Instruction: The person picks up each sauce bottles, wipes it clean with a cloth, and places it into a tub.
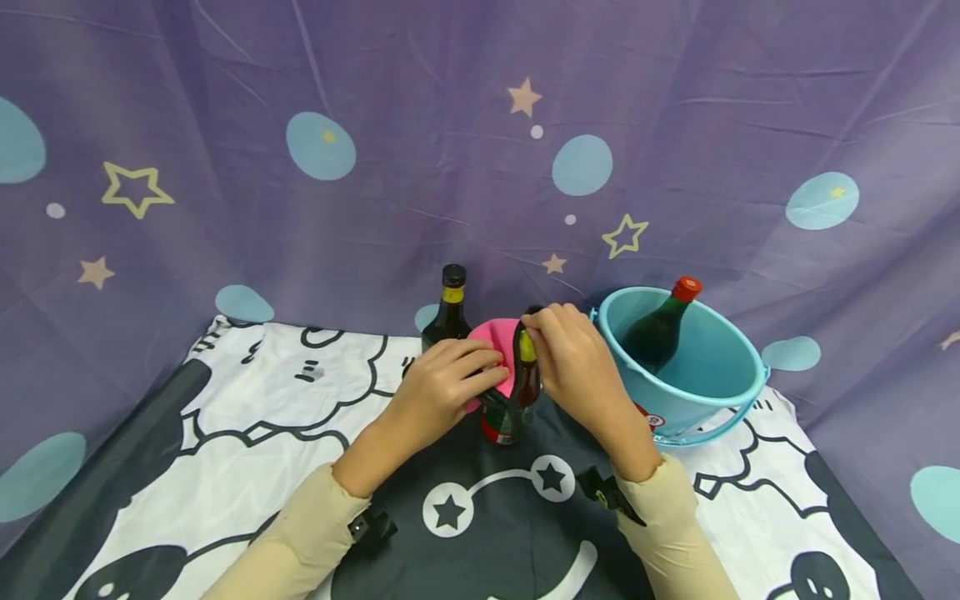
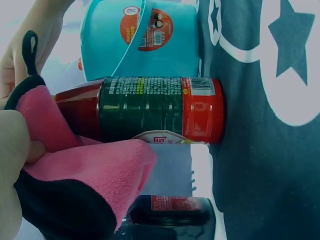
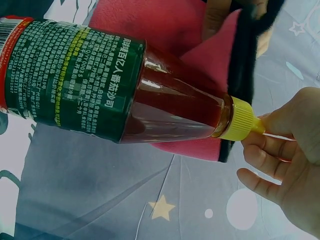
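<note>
A ketchup bottle (image 3: pixel 175 107) with a green-and-red label and a yellow nozzle cap (image 3: pixel 239 119) stands upright on the patterned cloth. With thumb and fingertips my right hand (image 1: pixel 576 360) pinches the tip of that cap. My left hand (image 1: pixel 444 382) grips a pink cloth (image 2: pixel 100 162) with black edging and a small black loop. Behind the bottle's neck and shoulder, the pink cloth spreads out in the right wrist view. Part of the bottle is hidden by the cloth in the head view.
Behind my left hand stands a dark bottle (image 1: pixel 447 321) with a black cap and yellow neck band. To the right is a light blue bucket (image 1: pixel 720 350), holding a green bottle (image 1: pixel 660 333) with a red cap. A purple curtain (image 1: pixel 450 125) hangs at the back.
</note>
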A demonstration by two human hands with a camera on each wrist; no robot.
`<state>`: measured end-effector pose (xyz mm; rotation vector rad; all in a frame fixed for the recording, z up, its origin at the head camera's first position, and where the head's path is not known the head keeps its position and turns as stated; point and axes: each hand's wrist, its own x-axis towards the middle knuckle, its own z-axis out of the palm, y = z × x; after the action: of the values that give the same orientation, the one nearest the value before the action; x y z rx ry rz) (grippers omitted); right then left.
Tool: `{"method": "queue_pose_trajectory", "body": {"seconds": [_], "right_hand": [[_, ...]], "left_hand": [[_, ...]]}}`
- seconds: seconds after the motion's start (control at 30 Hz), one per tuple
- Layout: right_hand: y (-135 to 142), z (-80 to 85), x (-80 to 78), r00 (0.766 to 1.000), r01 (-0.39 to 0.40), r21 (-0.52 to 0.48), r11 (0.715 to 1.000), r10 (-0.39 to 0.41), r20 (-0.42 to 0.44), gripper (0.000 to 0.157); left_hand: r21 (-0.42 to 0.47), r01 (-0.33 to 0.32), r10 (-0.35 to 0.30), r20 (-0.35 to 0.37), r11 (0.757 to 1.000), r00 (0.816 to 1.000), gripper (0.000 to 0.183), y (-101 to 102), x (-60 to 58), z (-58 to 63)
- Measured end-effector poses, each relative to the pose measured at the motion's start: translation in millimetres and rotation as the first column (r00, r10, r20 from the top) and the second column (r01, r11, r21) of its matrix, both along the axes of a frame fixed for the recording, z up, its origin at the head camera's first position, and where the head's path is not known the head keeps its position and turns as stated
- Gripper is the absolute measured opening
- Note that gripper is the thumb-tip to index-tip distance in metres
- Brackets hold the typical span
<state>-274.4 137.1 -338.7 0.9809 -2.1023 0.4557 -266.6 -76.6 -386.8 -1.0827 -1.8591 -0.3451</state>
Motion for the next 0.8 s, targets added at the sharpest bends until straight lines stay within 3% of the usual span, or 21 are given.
{"method": "queue_pose_trajectory", "body": {"seconds": [0.57,0.8], "right_hand": [[1.5,0.8,0.3,1.0,0.006,-0.002,1.0,-0.006,0.016,0.014],[0.9,1.3,-0.7,1.0,0.003,0.01,1.0,-0.003,-0.014,0.012]], "left_hand": [[-0.124,-0.029,0.043,0.116,0.992,0.992,0.036,-5.0,-2.1,-0.8],[-0.189,-0.058,0.088,0.154,0.98,0.984,0.033,-6.7,-2.1,-4.0]]}}
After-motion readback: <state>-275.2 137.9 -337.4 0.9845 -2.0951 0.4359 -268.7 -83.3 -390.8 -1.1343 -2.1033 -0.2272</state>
